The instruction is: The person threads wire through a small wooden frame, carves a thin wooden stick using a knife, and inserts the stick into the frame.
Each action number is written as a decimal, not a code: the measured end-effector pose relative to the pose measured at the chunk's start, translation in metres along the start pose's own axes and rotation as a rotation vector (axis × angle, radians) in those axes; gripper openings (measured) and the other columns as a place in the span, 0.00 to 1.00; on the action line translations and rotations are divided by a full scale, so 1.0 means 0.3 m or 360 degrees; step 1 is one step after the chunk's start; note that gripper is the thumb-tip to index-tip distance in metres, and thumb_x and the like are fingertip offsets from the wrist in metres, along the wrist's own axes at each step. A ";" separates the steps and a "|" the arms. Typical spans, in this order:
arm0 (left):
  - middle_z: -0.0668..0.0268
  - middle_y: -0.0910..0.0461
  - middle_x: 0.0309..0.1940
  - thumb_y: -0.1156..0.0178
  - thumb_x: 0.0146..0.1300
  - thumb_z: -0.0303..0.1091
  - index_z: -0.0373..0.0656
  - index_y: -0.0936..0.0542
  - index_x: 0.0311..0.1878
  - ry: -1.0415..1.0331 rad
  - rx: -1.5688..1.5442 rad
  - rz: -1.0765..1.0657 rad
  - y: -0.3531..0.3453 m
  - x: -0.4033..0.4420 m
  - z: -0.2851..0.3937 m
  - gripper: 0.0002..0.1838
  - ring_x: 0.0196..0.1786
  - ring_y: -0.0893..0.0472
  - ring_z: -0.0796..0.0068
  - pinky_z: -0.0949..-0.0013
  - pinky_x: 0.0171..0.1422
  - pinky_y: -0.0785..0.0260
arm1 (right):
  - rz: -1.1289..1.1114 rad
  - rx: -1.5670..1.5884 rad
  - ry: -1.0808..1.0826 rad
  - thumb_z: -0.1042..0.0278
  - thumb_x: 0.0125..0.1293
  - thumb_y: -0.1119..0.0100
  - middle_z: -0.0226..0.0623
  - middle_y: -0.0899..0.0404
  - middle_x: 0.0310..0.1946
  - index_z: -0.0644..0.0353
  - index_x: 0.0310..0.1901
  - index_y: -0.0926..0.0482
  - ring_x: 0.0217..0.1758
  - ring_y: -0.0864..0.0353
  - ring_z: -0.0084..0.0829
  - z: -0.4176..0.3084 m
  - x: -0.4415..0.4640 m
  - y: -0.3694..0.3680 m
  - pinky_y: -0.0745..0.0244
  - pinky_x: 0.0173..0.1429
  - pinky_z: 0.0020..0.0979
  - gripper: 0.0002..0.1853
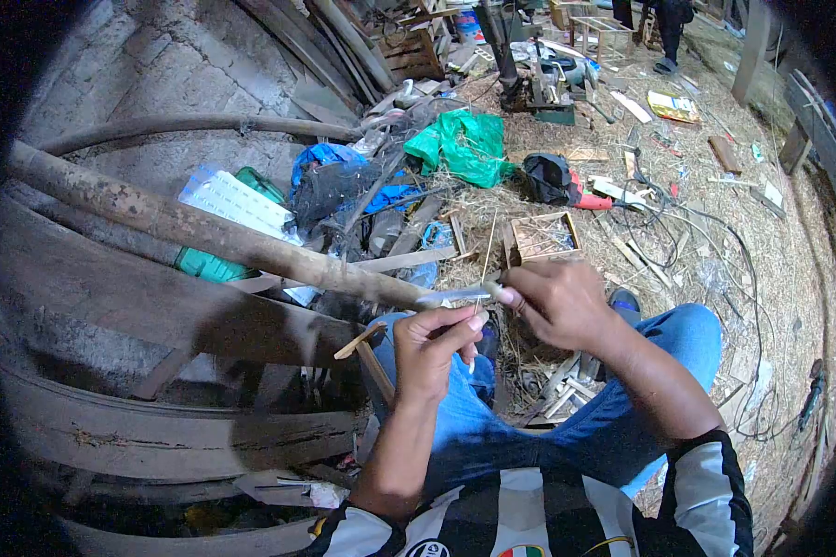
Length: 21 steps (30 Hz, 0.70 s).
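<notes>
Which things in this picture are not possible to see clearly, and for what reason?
In the head view:
- Thin stick: lower end hidden by the left hand.
- Blade: rear end covered by the right hand.
- Background person: upper body cut off by the top edge.
- White sheets: print too small to read.

Floor [790, 306]: strewn throughout with pale straw-like shavings. Green plastic bag [460, 144], crumpled, far centre, shavings on top. Blue plastic [327, 158] in heap left of bag. Right of bag: power tool [581, 192], red and black, lying on side. Small wooden box [545, 237], open, just nearer than tool. Yellow packet [672, 107] and brown wood block [724, 155], far right. Black cable [757, 306], looped, right side. Dark hand tool [812, 395], near right; type unclear. Wood offcuts [565, 395], loosely piled, near centre.
</notes>
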<state>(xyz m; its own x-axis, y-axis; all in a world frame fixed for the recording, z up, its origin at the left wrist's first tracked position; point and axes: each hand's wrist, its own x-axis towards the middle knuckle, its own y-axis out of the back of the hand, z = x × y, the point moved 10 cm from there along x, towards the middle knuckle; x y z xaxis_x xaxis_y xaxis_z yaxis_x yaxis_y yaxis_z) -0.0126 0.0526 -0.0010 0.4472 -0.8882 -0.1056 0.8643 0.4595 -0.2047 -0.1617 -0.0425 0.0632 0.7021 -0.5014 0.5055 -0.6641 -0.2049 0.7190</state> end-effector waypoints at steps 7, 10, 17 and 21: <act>0.57 0.13 0.29 0.27 0.60 0.22 0.33 0.12 0.44 -0.0004 0.0008 -0.0045 0.000 -0.010 0.008 0.09 0.23 0.19 0.78 0.74 0.24 0.28 | -0.0066 -0.0064 -0.0095 0.51 0.74 0.44 0.38 0.17 0.30 0.51 0.39 0.21 0.30 0.16 0.49 0.031 0.009 0.007 0.24 0.31 0.49 0.13; 0.57 0.13 0.29 0.27 0.59 0.22 0.33 0.12 0.44 -0.0016 0.0010 -0.0051 0.004 -0.014 0.009 0.09 0.23 0.19 0.78 0.74 0.24 0.28 | -0.0031 -0.0030 -0.0195 0.52 0.74 0.43 0.41 0.19 0.28 0.53 0.39 0.19 0.30 0.17 0.50 0.048 0.009 0.011 0.26 0.31 0.48 0.14; 0.61 0.14 0.28 0.27 0.58 0.21 0.33 0.11 0.42 -0.0013 0.0439 -0.0016 0.009 -0.027 0.021 0.08 0.22 0.20 0.80 0.77 0.25 0.29 | 0.0287 0.0792 -0.0615 0.53 0.74 0.39 0.41 0.15 0.35 0.59 0.50 0.18 0.38 0.14 0.37 0.207 0.014 0.074 0.23 0.43 0.41 0.17; 0.64 0.14 0.27 0.25 0.57 0.22 0.34 0.11 0.42 -0.0072 0.0644 -0.0041 -0.016 -0.037 0.063 0.09 0.23 0.20 0.83 0.79 0.26 0.30 | 0.0220 0.1045 -0.0670 0.63 0.68 0.29 0.35 0.15 0.40 0.63 0.49 0.17 0.44 0.18 0.23 0.232 0.010 0.030 0.24 0.49 0.33 0.15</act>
<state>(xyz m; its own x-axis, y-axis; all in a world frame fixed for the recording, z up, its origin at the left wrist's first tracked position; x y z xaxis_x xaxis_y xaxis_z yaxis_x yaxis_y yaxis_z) -0.0172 0.0602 0.0194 0.4258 -0.9028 -0.0608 0.8923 0.4079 0.1937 -0.1834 -0.1044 0.0381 0.5330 -0.8075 0.2525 -0.8461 -0.5059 0.1683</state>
